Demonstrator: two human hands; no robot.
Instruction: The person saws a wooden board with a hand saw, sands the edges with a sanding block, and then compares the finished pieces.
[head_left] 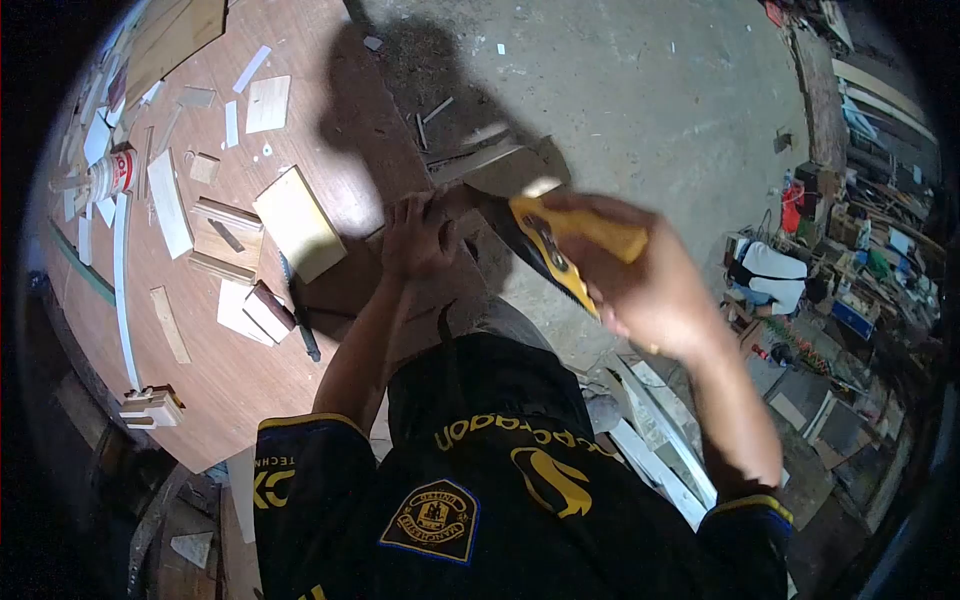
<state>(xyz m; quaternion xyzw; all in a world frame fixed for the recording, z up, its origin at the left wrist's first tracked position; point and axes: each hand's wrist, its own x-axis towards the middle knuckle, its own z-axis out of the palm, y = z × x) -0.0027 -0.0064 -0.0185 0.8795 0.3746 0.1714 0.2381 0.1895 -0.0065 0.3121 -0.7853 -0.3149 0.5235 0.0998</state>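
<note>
Yellow-and-black saw-like tool (548,245): held right of the centre of the frame, slanted, its narrow dark end pointed to the upper left, near the table edge.
Right hand (650,275): clenched around the tool's handle, blurred.
Left hand (411,240): set at the edge of the reddish-brown table (350,100), fingers pointed up the frame; whether anything was gripped could not be told.
Beside the left hand: a pale rectangular wooden board (300,225) was laid flat, to its left.
Left of the frame: a grooved wooden block (228,240), a slim dark tool (302,315) and a white bottle with a red label (112,175) were scattered on the table.
Lower left: a small stack of wooden pieces (152,408) was placed by the table edge.
Upper right: grey concrete floor (640,120) was seen.
Lower right: long white strips (660,440) were heaped.
</note>
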